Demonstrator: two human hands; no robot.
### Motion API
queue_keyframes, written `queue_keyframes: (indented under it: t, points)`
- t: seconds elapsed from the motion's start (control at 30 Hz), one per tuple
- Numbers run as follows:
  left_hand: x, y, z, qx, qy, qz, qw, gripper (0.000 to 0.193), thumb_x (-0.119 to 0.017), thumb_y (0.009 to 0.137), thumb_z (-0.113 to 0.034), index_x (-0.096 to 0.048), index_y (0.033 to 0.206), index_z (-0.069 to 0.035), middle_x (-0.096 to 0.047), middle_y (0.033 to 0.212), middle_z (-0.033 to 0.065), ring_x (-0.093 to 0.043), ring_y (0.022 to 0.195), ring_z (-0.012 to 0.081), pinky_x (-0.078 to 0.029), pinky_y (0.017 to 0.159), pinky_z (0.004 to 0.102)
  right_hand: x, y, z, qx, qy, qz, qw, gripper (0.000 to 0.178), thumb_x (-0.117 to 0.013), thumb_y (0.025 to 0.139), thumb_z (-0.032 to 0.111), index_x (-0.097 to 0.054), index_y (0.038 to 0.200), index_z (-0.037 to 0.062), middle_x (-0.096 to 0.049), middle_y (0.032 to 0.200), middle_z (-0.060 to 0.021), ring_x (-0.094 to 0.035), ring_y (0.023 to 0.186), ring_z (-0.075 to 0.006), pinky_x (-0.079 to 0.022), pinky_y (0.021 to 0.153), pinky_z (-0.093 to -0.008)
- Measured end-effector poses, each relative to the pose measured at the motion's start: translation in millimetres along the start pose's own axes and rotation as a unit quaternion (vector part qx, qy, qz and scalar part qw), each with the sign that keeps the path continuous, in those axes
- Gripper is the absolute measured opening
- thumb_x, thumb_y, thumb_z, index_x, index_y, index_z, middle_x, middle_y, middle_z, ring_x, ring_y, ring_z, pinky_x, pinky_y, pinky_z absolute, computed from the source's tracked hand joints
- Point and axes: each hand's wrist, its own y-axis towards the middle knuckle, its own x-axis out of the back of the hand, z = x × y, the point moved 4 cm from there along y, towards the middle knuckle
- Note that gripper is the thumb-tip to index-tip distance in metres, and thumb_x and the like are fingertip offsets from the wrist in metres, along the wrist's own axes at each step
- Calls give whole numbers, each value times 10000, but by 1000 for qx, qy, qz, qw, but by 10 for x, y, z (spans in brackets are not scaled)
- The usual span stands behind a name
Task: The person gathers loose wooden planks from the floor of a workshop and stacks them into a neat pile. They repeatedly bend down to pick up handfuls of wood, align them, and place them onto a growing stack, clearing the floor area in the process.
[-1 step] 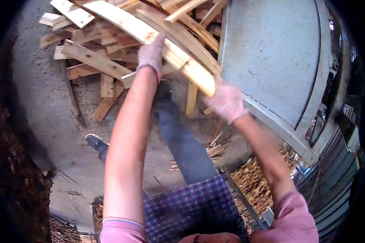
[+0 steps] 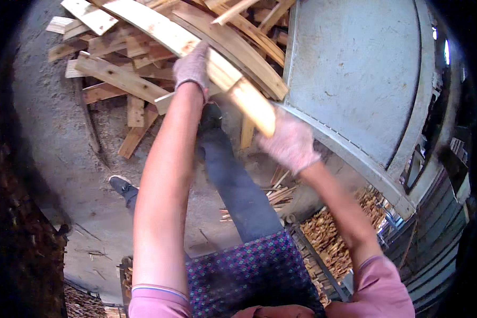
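Left hand: here it is, the gloved left hand [image 2: 192,64] clamped across the pale board [image 2: 159,30] partway along.
Right hand: the gloved right hand [image 2: 290,142] is down at the lower end, badly blurred; whether it grips or only steadies, I cannot tell.
Pale board: slanting over the plank pile [image 2: 116,78], near the left edge of the blue-grey metal panel [image 2: 355,74]; the far end runs out of view at the top.
Step in the wood: a break shows between the hands, perhaps a second piece lapped underneath, too unclear to call.
Good handling: I'd want both palms under the weight, wrists straight, and that lapped part pinched tight so nothing slides.
Trouble spot: the broad plank [image 2: 238,50] lies right alongside and could snag an edge; lifting clear before any turn looks wise.
Footing: a dark shoe [image 2: 123,184] stands on the concrete floor [image 2: 53,116], left of the loose sticks [image 2: 281,197]; those could roll underfoot.
Writing: no brand, label or lettering readable on wood, gloves or panel; just knots and scuffs.
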Motion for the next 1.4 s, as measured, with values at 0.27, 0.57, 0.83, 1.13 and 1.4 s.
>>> queue_keyframes:
  t: [0.27,0.57,0.83,1.13,1.4]
  points:
    - [583,-1039,190,54,-19,79,995,584,-691,982,-288,-529,1416,68,-661,1254,136,-686,1075,228,-571,911,354,-62,-1088,-100,-85,70,-16,994,608,-794,735,335,-560,1208,34,-695,960,-238,-698,904,-426,-565,794,-521]
    - [858,-1323,369,3,91,79,993,538,-672,1011,-297,-540,1402,48,-668,1202,99,-646,1076,187,-528,961,331,118,488,550,86,172,-73,979,708,-813,743,395,-565,1284,12,-689,1044,-263,-685,1004,-437,-562,905,-484]
    - [989,172,763,13,257,28,966,619,-747,915,-412,-630,1224,111,-695,1129,197,-686,973,250,-560,854,392,1281,2121,332,218,-368,-319,846,917,-734,882,423,-292,1612,86,-432,1536,-269,-423,1417,-410,-333,1166,-581]
    - [948,368,853,55,158,-15,986,628,-769,904,-423,-615,1230,91,-679,1155,213,-686,1001,255,-570,845,399,1263,2931,225,297,-491,-222,788,635,-668,809,300,-509,1354,15,-637,1114,-223,-632,1041,-385,-477,932,-565]
    - [1010,189,837,-139,180,108,968,465,-750,931,-377,-569,1159,-15,-566,1047,74,-619,998,203,-544,859,361,1014,2110,1408,307,-227,21,924,322,-630,830,279,-783,960,29,-761,891,-221,-765,860,-353,-602,794,-468]
